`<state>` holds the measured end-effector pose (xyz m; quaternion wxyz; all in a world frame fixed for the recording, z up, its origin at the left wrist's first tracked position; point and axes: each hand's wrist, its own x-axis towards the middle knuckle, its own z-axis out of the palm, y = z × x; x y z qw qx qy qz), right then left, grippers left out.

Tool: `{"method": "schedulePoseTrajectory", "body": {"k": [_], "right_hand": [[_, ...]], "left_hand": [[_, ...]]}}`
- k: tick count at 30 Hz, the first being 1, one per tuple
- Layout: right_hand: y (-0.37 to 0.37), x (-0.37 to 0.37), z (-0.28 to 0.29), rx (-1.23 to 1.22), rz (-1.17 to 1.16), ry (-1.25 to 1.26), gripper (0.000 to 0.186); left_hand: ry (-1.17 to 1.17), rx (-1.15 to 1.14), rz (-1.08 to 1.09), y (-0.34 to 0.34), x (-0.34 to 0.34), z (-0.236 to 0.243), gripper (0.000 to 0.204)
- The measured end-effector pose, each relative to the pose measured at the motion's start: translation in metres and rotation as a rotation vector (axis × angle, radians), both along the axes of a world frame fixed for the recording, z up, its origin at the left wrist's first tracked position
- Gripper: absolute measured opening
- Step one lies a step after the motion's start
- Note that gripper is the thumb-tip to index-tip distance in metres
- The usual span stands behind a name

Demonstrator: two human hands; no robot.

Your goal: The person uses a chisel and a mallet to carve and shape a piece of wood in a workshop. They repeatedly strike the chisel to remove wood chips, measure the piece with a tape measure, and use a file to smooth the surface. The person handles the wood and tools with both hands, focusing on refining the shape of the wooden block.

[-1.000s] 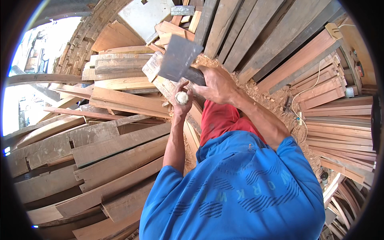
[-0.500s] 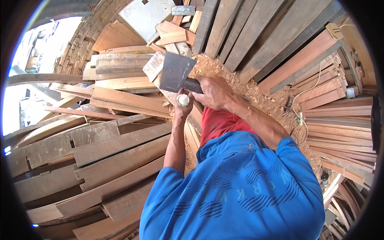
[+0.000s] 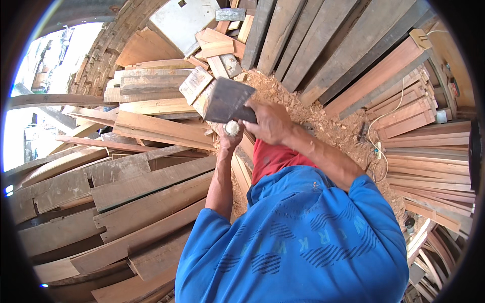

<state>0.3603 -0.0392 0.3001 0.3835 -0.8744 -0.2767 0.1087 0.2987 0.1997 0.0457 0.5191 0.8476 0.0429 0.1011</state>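
Note:
My right hand [image 3: 270, 123] grips a hatchet [image 3: 230, 100] close behind its wide dark blade. That flat blade tilts up and to the left, above the far side of my left hand. My left hand [image 3: 228, 140] is closed around a round wooden stick [image 3: 232, 129], its pale, rough end facing up. The blade's lower edge lies very near the stick's end; whether they touch I cannot tell. Behind the blade is a worn, pale wooden block [image 3: 196, 87], partly covered by it. Most of the stick's length is hidden below my left hand.
Wood chips [image 3: 333, 123] cover the ground ahead and to the right. Stacked boards [image 3: 156, 177] fill the left side, and long grey planks [image 3: 323, 45] lean at the far right. Small offcuts [image 3: 218, 48] lie beyond the block. A pale cord [image 3: 391, 112] hangs by the right-hand stacks.
The hatchet blade and my right hand have moved slightly nearer to me, the blade also a little to the right. More of the block shows. My left hand stays nearly in place.

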Motion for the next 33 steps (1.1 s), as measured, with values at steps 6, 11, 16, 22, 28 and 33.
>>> {"method": "schedulePoseTrajectory", "body": {"k": [6,11,16,22,28,33], "right_hand": [[-0.009,0.015,-0.057,-0.369,0.063,0.022,0.035],[-0.014,0.007,-0.031,0.105,0.024,0.223,0.031],[-0.006,-0.022,-0.023,0.542,-0.031,0.344,0.029],[-0.043,-0.036,-0.042,0.636,-0.162,0.532,0.017],[-0.050,-0.039,-0.029,0.668,-0.216,0.524,0.020],[-0.054,-0.041,-0.034,0.721,-0.194,0.512,0.016]], "left_hand": [[-0.164,0.093,-0.069,-0.034,0.014,0.057,0.049],[0.197,-0.203,-0.106,-0.070,0.050,0.085,0.040],[0.153,-0.606,-0.156,-0.062,0.101,0.083,0.032],[0.015,-0.142,-0.099,-0.067,0.110,0.163,0.021],[0.107,-0.145,-0.114,-0.064,0.109,0.155,0.019],[0.083,-0.093,-0.140,-0.060,0.105,0.145,0.019]]}}
